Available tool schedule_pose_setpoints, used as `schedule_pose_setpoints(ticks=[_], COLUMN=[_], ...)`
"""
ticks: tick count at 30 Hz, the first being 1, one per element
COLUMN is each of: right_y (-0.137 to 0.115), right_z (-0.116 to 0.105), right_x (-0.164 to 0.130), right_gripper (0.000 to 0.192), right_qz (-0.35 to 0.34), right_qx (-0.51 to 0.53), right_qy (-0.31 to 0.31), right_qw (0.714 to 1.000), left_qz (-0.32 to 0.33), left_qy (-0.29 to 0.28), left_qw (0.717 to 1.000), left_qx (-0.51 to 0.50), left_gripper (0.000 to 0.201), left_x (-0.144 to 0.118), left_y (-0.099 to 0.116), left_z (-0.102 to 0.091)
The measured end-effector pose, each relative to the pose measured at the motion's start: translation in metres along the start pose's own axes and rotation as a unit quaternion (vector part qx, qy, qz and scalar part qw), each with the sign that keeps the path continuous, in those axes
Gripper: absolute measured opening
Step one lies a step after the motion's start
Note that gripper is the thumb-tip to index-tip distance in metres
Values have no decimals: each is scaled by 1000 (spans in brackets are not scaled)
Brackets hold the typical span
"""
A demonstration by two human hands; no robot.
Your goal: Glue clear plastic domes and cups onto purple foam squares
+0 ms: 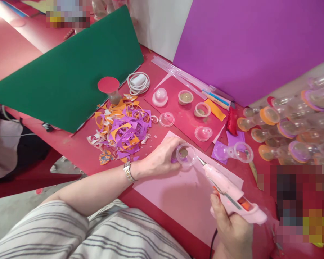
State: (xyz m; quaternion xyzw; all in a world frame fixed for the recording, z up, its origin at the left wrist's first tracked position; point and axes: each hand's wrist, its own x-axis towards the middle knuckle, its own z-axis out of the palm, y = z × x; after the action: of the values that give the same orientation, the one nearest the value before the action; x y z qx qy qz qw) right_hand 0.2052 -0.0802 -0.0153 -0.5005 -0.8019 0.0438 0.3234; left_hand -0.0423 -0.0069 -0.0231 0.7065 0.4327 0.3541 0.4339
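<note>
My left hand (170,155) is closed around a clear plastic cup (189,162), its round rim turned up toward me and something brownish showing inside. In my right hand (233,230) is a pink glue gun (226,187), gripped by its handle. The gun's metal nozzle (201,160) points at the cup's rim, very close to it; I cannot tell whether they touch. Both hands are over a pink sheet (189,201). Beyond them, a red sheet (175,97) bears small cups with brown grains (185,97) and clear domed lids (160,97).
Purple and orange paper scraps (129,129) are heaped at left, near a coiled white cable (138,82). A green board (78,68) and a purple board (253,46) stand behind. Several joined clear cups (288,127) are stacked at right, beside a red comb-like tool (232,120).
</note>
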Motion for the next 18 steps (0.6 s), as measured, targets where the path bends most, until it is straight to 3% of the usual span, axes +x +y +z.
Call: schedule_pose_setpoints(ticks=[9,15,18], right_y=[5,2,3], right_z=[-1,1,1], right_x=[-7,-4,-6], right_gripper=[29,25,26], right_qz=[64,12,47], right_qx=[19,-5,3], right_qy=[-19,5,15], right_qw=[998,1000,999], left_qz=[25,20,26], left_qy=[11,-9,-15], left_qw=[1000,1000,1000], left_qx=[5,3,7], left_gripper=[49,48,43], left_x=[1,1,1], left_y=[-2,0,1], left_z=[-1,-1,-2])
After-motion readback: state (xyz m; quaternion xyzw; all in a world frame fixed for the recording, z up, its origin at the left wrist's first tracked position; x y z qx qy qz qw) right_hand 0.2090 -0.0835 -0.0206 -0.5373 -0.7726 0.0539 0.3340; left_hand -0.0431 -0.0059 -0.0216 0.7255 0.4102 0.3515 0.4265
